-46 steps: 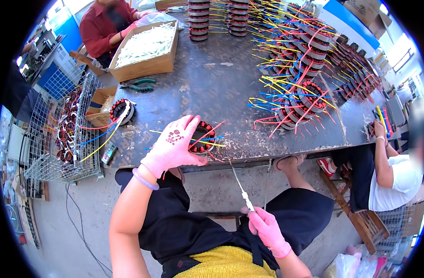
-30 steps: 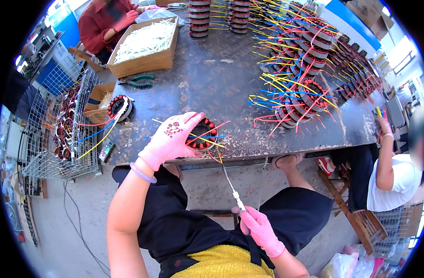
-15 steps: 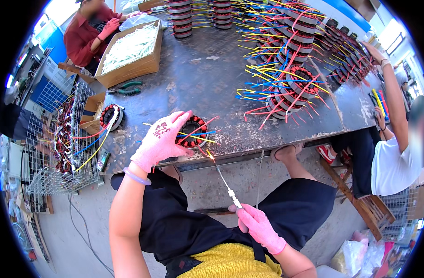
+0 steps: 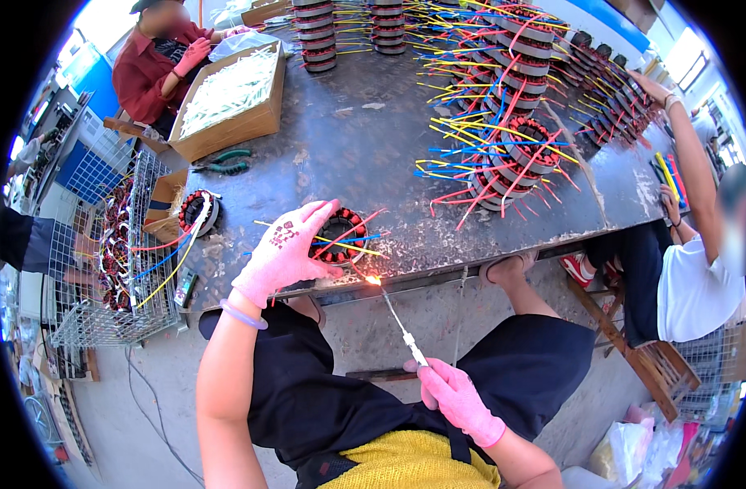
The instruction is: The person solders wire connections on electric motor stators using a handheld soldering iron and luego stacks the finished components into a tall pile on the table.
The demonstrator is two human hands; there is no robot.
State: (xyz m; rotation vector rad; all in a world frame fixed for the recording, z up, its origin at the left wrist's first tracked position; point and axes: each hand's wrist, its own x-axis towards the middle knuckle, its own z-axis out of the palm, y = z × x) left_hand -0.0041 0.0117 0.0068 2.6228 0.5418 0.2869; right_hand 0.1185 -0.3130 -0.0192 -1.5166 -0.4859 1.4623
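My left hand (image 4: 285, 251), in a pink glove, holds a wound motor stator (image 4: 357, 230) at the table's front edge, thumb and fingers round its left side. Red, blue and yellow wires cross the stator's face. A slim rod-shaped torch (image 4: 397, 318) with a white handle section is gripped in my right hand (image 4: 460, 401), also gloved in pink, over my lap. At the torch's tip a small orange flame (image 4: 375, 280) glows, just below the stator by a red wire; whether it touches the wire I cannot tell.
Wired stators (image 4: 503, 175) stand stacked at the right and back. Left lie another stator (image 4: 200, 213), green-handled pliers (image 4: 229, 160), a carton of white sleeves (image 4: 269, 121) and a wire basket (image 4: 112, 314). One person (image 4: 157, 73) sits far left, another (image 4: 691, 285) at right.
The flame has gone from a long streak to a small round glow. Its tip sits slightly lower and farther from the stator. My left hand keeps its hold.
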